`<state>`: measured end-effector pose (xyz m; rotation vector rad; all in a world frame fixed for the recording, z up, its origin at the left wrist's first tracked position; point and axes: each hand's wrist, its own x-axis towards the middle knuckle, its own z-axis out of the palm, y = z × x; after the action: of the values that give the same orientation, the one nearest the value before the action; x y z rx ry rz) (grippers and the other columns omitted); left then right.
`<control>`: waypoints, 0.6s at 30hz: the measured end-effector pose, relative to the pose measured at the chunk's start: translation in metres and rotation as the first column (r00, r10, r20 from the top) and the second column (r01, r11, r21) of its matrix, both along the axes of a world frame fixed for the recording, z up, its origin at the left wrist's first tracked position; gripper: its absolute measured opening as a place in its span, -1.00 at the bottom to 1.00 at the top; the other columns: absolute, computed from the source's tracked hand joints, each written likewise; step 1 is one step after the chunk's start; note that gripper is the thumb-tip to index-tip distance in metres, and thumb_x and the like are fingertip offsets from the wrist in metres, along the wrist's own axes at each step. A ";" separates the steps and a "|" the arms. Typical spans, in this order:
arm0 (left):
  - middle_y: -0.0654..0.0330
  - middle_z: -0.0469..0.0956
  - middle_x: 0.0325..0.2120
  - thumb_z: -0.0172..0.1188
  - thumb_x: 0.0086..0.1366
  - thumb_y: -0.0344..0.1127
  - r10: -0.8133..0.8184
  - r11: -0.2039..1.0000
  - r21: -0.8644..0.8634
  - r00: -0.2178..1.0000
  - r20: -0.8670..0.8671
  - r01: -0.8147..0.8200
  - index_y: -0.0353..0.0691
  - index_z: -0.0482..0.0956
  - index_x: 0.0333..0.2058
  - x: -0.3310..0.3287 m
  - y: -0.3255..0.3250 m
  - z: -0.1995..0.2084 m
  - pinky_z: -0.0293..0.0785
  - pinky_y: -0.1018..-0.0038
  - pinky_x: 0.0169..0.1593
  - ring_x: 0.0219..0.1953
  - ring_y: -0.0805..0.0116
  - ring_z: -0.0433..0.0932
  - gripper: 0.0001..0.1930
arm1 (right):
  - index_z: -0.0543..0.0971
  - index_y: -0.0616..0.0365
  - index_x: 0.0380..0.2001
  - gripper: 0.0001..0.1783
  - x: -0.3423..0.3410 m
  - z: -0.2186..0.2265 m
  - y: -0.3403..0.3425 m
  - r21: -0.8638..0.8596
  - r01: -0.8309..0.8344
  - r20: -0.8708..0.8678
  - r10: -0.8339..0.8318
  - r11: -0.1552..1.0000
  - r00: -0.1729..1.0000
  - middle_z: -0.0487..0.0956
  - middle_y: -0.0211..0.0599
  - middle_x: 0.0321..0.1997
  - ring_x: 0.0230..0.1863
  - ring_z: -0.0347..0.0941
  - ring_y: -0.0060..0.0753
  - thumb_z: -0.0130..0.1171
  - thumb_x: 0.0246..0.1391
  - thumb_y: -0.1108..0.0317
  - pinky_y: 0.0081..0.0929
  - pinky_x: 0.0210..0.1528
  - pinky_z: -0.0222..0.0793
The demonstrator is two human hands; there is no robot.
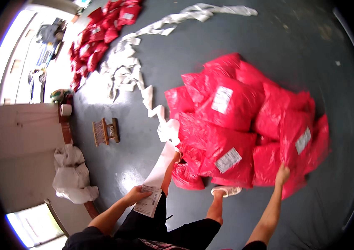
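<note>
My left hand (136, 195) is closed on a strip of white printed labels (149, 203), held low in front of my left leg. From there the blank backing paper (160, 166) runs up toward the floor. My right hand (283, 175) grips the lower edge of a red plastic mailer bag (292, 137) with a white label on it, at the right side of a big heap. Other red bags (232, 104) are piled in that heap, and two near the middle carry white labels.
A long tangle of white backing paper (122, 62) trails across the grey floor. Beyond it lies a second heap of red bags (98, 37). A small wooden stool (105, 131) stands at the left, with white sacks (73, 175) by the wall. My sandalled foot (227, 191) touches the pile's near edge.
</note>
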<state>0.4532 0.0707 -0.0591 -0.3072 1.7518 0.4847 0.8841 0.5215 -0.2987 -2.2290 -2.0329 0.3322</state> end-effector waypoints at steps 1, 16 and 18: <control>0.14 0.56 -0.32 0.22 0.13 -0.34 0.061 0.998 0.025 0.998 0.003 -0.061 -0.35 0.50 -0.19 -0.004 -0.006 0.009 0.51 0.47 -0.24 -0.35 0.41 0.55 -0.71 | 0.44 0.31 -0.73 -0.45 0.003 0.006 -0.002 0.014 0.015 -0.040 -0.015 1.000 0.999 0.44 0.00 -0.68 -0.63 0.36 -0.05 0.00 0.04 0.00 -0.12 -0.56 0.20; 0.25 0.54 -0.41 0.22 0.13 -0.35 0.575 0.795 0.223 0.818 0.024 -0.565 -0.34 0.51 -0.23 -0.130 -0.107 0.102 0.45 0.56 -0.28 -0.40 0.53 0.49 -0.75 | 0.51 0.32 -0.43 -0.83 -0.662 0.486 -0.106 0.214 -0.825 -0.945 0.324 0.522 -0.040 0.32 -0.62 -0.67 -0.68 0.20 -0.74 0.03 0.11 0.40 -0.65 -0.68 0.13; 0.25 0.54 -0.41 0.21 0.13 -0.36 0.548 0.805 0.305 0.835 -0.055 -0.509 -0.34 0.51 -0.23 -0.147 -0.080 0.097 0.45 0.56 -0.31 -0.42 0.53 0.49 -0.76 | 0.34 0.28 0.03 -0.54 -0.730 0.520 -0.115 0.783 -0.605 -0.555 0.599 0.143 -0.577 0.48 -0.03 -0.07 -0.02 0.39 -0.47 0.09 0.08 0.32 -0.49 -0.01 0.29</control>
<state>0.3061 -0.0091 0.0375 -0.5793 1.6918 1.1774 0.1538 0.4069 0.2218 0.4294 -1.9545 1.3635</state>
